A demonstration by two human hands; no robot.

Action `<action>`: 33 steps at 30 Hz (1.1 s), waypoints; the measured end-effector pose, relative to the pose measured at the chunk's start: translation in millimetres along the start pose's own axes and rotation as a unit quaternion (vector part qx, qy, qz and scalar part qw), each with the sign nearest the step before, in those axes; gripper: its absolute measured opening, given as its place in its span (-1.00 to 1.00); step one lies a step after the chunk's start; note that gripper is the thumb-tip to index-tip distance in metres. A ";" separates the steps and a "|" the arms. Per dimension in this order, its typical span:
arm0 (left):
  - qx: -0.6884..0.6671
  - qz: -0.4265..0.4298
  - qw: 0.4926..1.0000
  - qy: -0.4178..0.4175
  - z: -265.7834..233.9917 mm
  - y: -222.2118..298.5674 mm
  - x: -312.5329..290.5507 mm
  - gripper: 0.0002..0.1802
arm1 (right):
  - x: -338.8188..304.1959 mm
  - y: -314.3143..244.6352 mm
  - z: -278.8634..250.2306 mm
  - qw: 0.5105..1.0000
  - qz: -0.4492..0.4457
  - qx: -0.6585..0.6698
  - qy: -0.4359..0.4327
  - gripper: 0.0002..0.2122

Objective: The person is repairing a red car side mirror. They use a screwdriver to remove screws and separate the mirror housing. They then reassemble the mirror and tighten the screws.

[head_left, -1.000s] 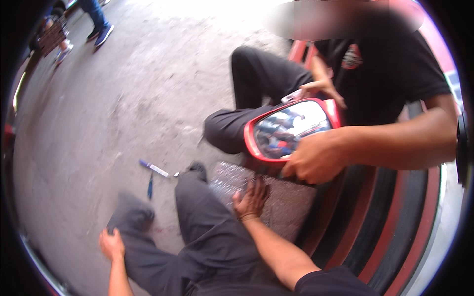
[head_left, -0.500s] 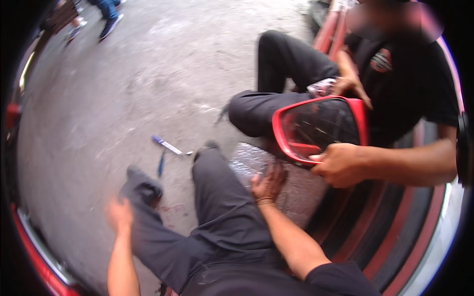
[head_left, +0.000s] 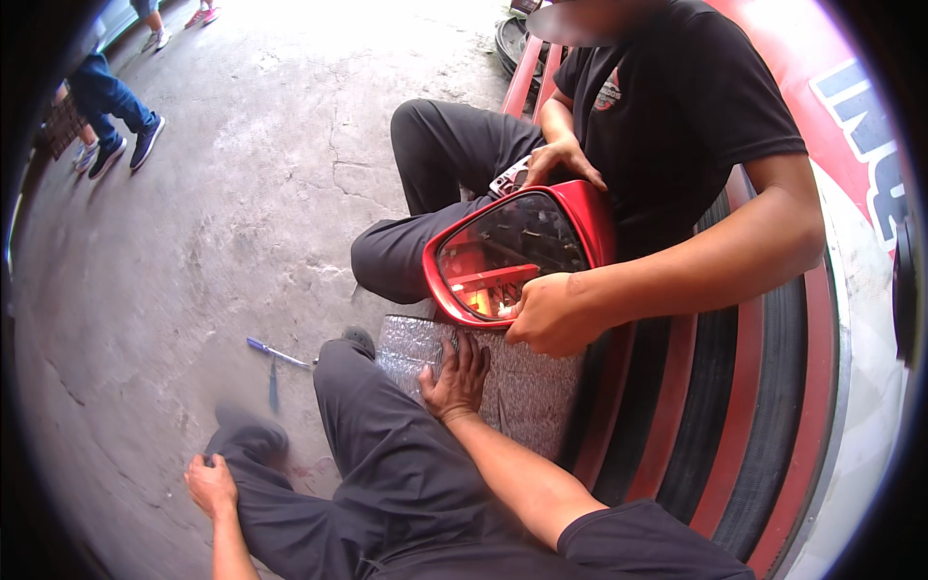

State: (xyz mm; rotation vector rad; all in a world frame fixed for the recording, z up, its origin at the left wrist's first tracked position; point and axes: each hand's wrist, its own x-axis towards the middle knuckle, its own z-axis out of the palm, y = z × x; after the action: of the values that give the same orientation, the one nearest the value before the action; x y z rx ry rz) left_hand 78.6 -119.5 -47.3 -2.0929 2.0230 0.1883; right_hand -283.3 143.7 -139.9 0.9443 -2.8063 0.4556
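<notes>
My left hand (head_left: pixel 211 483) rests by the left leg of my dark trousers (head_left: pixel 396 454), its fingers loosely curled, with nothing seen in them. My right hand (head_left: pixel 457 380) lies flat, fingers spread, on a silver foil-faced sheet (head_left: pixel 527 391) on the bench. Just beyond it, a co-worker holds a red car side mirror (head_left: pixel 590 217), glass facing my side. That person's one hand (head_left: pixel 556 314) grips the lower edge of the housing; the other hand (head_left: pixel 568 159) is at its top, by a small patterned packet (head_left: pixel 512 177).
The slatted red and black bench (head_left: pixel 744 387) curves along the right. On the concrete floor lie a blue-handled tool (head_left: pixel 280 351) and a thin dark blue piece (head_left: pixel 274 387). Passers-by's legs (head_left: pixel 116 106) stand at the far left. A black coil (head_left: pixel 512 48) sits behind the co-worker.
The view has swung right, so the scene sits further left. My left hand, blurred before, now rests by my leg. My right hand stays on the foil sheet; the co-worker still holds the mirror.
</notes>
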 end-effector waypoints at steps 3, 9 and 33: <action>0.007 0.013 1.000 0.010 3.5 0.9 -3.5 -0.58 | -0.8 -0.1 0.4 1.000 -0.002 0.000 0.006 -0.37; 0.014 0.012 1.000 0.003 2.8 7.2 -7.6 -0.57 | -2.2 -1.8 1.2 1.000 0.001 -0.008 0.009 -0.37; -0.038 0.017 0.998 0.037 0.8 -23.1 -5.2 -0.56 | -3.5 2.1 6.9 0.999 -0.026 -0.028 0.023 -0.36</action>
State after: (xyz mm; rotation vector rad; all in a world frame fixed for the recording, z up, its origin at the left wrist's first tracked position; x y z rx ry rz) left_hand 101.5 -113.8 -45.1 -2.1403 2.1273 0.1989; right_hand -282.0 145.1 -147.8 0.9786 -2.7316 0.3840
